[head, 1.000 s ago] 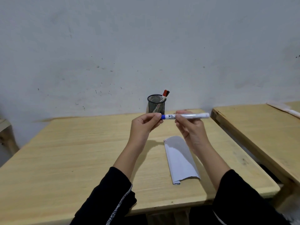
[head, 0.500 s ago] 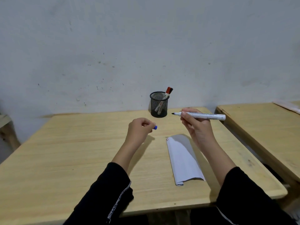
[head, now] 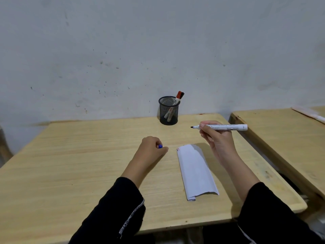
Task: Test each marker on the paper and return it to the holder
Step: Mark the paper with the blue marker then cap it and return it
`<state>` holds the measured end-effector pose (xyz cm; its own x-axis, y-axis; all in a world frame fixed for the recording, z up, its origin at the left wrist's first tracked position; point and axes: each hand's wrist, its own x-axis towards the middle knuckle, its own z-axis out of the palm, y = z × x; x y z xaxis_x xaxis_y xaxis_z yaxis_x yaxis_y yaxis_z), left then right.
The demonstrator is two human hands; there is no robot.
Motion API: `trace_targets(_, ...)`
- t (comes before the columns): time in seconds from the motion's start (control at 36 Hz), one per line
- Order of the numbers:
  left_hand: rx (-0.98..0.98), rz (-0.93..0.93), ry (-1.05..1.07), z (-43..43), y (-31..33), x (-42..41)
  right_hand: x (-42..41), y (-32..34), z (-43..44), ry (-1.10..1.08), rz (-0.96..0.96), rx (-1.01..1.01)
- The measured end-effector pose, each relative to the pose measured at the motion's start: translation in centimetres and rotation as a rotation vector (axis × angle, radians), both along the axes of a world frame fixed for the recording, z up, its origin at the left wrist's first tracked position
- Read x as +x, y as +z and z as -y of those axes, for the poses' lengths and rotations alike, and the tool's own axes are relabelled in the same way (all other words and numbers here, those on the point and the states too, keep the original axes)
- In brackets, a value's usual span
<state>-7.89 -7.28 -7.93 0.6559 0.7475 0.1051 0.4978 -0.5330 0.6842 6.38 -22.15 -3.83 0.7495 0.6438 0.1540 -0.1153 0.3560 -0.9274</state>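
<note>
My right hand (head: 217, 138) holds an uncapped white marker (head: 226, 127) level above the table, its dark tip pointing left. My left hand (head: 151, 148) is closed around the marker's blue cap (head: 160, 146), low over the table, left of the paper. A curled white sheet of paper (head: 195, 171) lies between my hands, with small red marks at its far left corner. The black mesh holder (head: 168, 110) stands at the table's far edge by the wall and holds two markers, one with a red cap (head: 179, 95) and one with a black cap.
The wooden table (head: 70, 164) runs up to a grey wall. A second wooden table (head: 284, 138) stands to the right across a narrow gap, with a pale flat object (head: 309, 113) on its far side.
The cap came off the marker: my left hand drew away leftward and down with the blue cap, and my right hand moved the bare marker to the right.
</note>
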Motion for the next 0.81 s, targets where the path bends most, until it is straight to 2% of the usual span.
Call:
trace_targets(0.06,0.057,0.028,0.023,0.5,0.0,-0.1,0.0,0.0,0.0,0.001,-0.003,0.004)
trace_targets(0.14,0.124,0.170,0.093,1.9,0.5,-0.9,-0.1,0.2,-0.1,0.000,-0.005,0.010)
trace_targets(0.22,0.243,0.227,0.012,4.3,0.7,-1.8,-0.3,0.5,-0.6,-0.017,-0.029,0.015)
trace_targets(0.42,0.234,0.021,-0.309,7.8,-0.6,-2.4,-0.7,0.3,-2.0,-0.007,-0.100,-0.032)
trace_targets(0.61,0.267,-0.107,-0.367,7.9,-1.4,-2.0,-0.5,-2.5,-3.3,0.016,0.060,-0.271)
trace_targets(0.81,0.298,-0.113,-0.366,7.8,-1.9,-1.6,-1.1,-4.3,-3.7,-0.082,0.092,-0.337)
